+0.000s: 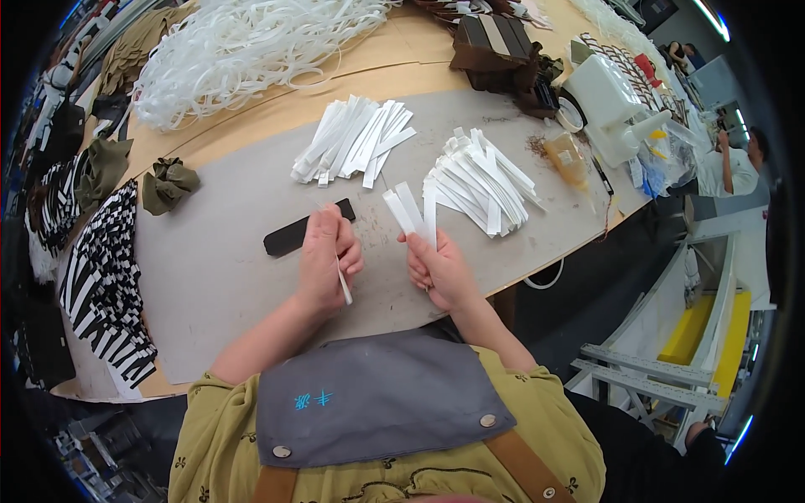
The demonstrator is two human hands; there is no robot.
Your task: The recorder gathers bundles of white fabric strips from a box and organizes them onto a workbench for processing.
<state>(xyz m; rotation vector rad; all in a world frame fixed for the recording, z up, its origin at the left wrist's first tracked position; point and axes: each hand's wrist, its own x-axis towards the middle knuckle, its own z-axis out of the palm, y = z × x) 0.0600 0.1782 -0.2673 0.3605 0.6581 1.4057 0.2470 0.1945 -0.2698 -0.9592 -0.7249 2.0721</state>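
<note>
My left hand (327, 260) is closed around a narrow white strip (345, 285), whose lower end pokes out below the fingers. Beside it, partly behind the fingers, lies a dark flat bar (289, 238). My right hand (442, 270) pinches a few white strips (406, 210) that fan upward from thumb and fingers. Just beyond that hand is a loose pile of white strips (478, 184) on the grey work surface. Farther off, left of that pile, rests a second bunch of white strips (348, 142). My two hands are apart.
A heap of tangled white ribbon (251, 59) covers the far left. At left lie black-and-white striped pieces (105, 277) and a crumpled olive cloth (169, 184). A white plastic bottle (608, 105), a tape roll (570, 112) and brown stacked pieces (499, 54) stand far right. Other people are at right.
</note>
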